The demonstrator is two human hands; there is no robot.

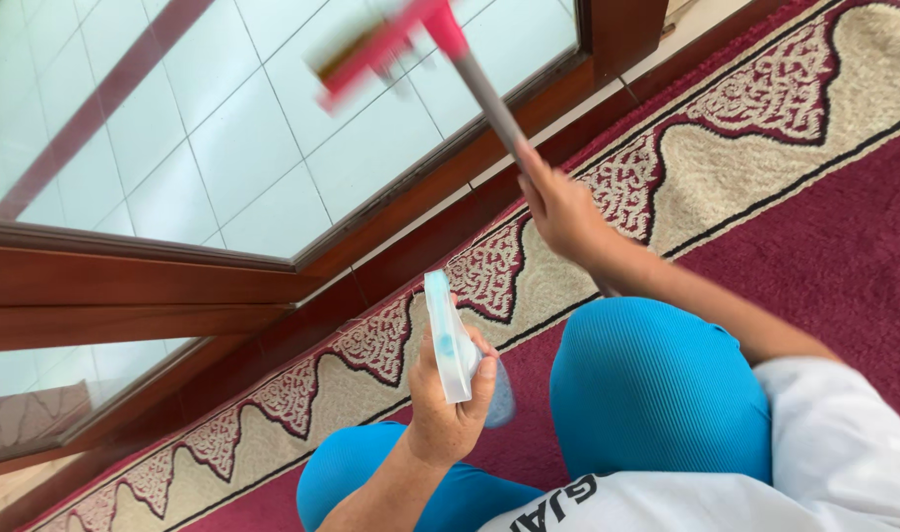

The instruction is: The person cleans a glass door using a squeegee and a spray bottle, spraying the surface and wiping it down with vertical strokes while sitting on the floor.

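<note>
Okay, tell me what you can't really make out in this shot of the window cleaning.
- Head view: the pink squeegee head is motion-blurred, so its blade and contact with the glass pane are unclear.
- The spray bottle is partly covered by the left hand; its nozzle and fill level are hidden.
- The right hand hides the lower end of the grey handle.
- The person's body is cut off by the bottom edge.
</note>
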